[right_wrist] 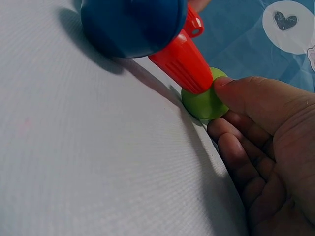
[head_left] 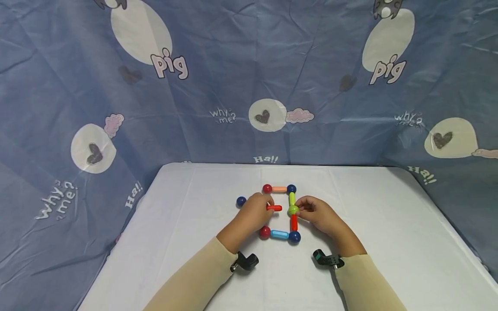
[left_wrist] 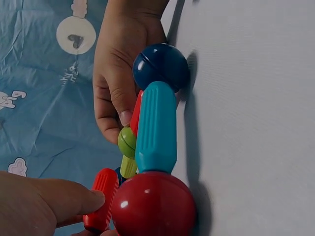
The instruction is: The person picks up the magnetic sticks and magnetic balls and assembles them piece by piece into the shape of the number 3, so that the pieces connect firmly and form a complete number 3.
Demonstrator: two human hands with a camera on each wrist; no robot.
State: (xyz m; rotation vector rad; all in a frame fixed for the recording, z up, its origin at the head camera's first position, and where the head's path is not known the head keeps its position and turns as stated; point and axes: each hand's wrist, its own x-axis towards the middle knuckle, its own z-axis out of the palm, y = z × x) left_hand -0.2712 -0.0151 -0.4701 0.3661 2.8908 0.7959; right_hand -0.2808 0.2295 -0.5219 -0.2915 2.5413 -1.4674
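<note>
My left hand (head_left: 253, 211) pinches a loose red rod (head_left: 275, 208) between thumb and fingers, its free end pointing at a green ball (head_left: 293, 210). The right hand (head_left: 320, 216) holds that ball, thumb on its side in the right wrist view. A lime rod (head_left: 292, 198) runs from the ball to a far dark blue ball (head_left: 291, 188); another red rod (head_left: 293, 222) joins it to a near dark blue ball (head_left: 294, 237). At the far side a peach rod (head_left: 279, 189) leads to a red ball (head_left: 267, 188). Nearer, a light blue rod (left_wrist: 156, 128) ends in another red ball (left_wrist: 153, 206).
A separate dark blue ball (head_left: 241, 201) lies left of the left hand. White cloth covers the table (head_left: 373, 207), and a blue printed curtain (head_left: 218, 77) hangs behind it. Black wrist devices (head_left: 246, 261) sit at both sleeves.
</note>
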